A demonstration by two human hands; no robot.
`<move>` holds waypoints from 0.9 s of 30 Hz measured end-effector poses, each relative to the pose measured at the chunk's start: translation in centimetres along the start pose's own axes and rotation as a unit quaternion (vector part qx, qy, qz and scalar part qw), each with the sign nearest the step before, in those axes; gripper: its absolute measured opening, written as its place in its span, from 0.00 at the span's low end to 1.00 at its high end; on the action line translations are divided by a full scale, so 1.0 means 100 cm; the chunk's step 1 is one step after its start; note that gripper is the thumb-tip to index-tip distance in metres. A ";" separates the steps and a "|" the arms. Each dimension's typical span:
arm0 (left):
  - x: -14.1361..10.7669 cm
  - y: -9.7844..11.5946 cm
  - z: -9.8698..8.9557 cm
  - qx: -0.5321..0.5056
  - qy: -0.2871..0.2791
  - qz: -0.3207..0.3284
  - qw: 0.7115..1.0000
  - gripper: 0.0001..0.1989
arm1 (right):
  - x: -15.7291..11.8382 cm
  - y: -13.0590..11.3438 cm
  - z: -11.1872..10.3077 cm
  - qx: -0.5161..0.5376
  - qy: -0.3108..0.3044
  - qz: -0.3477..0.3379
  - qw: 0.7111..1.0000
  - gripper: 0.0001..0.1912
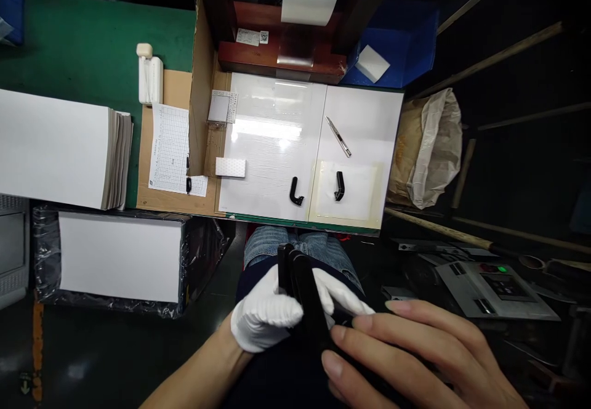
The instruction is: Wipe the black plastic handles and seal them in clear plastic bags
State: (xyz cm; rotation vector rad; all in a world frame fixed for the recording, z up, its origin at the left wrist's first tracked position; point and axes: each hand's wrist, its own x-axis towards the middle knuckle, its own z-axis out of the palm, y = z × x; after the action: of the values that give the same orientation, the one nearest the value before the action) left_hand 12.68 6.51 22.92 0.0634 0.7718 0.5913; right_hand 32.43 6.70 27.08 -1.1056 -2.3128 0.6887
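My white-gloved left hand (265,313) wraps its fingers round a long black plastic bracket (302,292), while my bare right hand (406,350) lies with fingers spread across its lower end. Its long axis points away from me toward the near edge of the white-topped workboard (369,125), its upper part nearer my left hand.

Factory workshop, overhead view: green-topped bench (92,45) with a thick stack of white sheets (55,150), a printed paper grid form (170,150) and a blue plastic bin (406,45); nearby, plastic-wrapped white stock (120,258) and a grey push-button control panel (496,289).
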 end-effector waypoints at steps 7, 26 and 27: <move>0.017 0.006 0.011 0.053 0.105 0.044 0.992 0.16 | -0.008 0.008 0.030 0.022 0.030 0.127 0.991 0.22; 0.201 -0.009 -0.150 0.629 0.449 -0.082 0.629 0.14 | -0.105 0.237 0.242 0.257 0.266 0.623 0.689 0.28; 0.206 -0.010 -0.152 0.640 0.456 -0.087 0.612 0.14 | -0.104 0.236 0.248 0.263 0.265 0.620 0.690 0.28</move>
State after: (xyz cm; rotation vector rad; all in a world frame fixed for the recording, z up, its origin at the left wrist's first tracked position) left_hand 14.54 14.06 -1.46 1.0810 2.0832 -0.3235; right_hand 36.31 5.48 -8.46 -2.0975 -0.5274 1.1421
